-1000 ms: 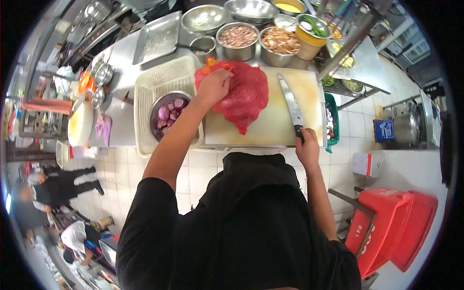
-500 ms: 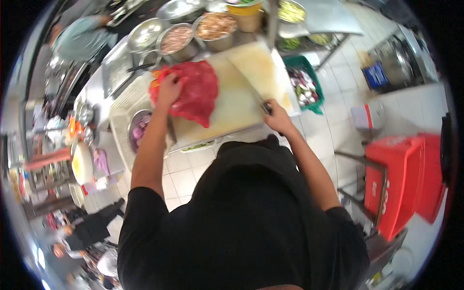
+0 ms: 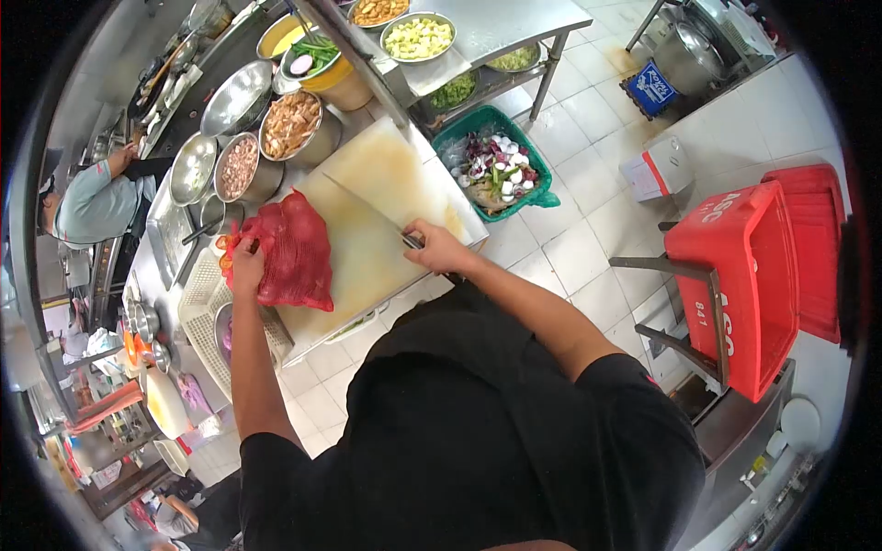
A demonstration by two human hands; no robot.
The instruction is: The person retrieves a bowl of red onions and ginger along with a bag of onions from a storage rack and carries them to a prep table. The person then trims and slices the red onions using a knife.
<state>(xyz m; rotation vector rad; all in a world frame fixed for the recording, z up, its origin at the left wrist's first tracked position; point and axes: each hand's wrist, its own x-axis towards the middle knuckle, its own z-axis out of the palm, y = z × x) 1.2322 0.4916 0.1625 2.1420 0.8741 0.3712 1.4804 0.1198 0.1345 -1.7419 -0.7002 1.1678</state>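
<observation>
A bulging red mesh bag (image 3: 299, 248) lies on the left part of a pale, stained cutting board (image 3: 367, 197). My left hand (image 3: 246, 268) is closed on the bag's gathered left end. What fills the bag is only partly visible through the net, as rounded lumps. Over the board's right part, my right hand (image 3: 437, 248) grips the dark handle of a knife (image 3: 366, 204). Its long, thin blade points away from me and to the left, low over the board, apart from the bag. I cannot tell whether the blade touches the board.
Steel pots of chopped meat (image 3: 241, 167) and sliced meat (image 3: 292, 127) line the board's far side. A green basket of vegetable scraps (image 3: 544, 174) stands right of it. A white perforated crate (image 3: 204, 317) sits left. Another person (image 3: 101, 202) works at far left.
My view has turned, so the board, bag and both hands appear further left and lower. The left hand still grips the bag, and the right hand still holds the knife.
</observation>
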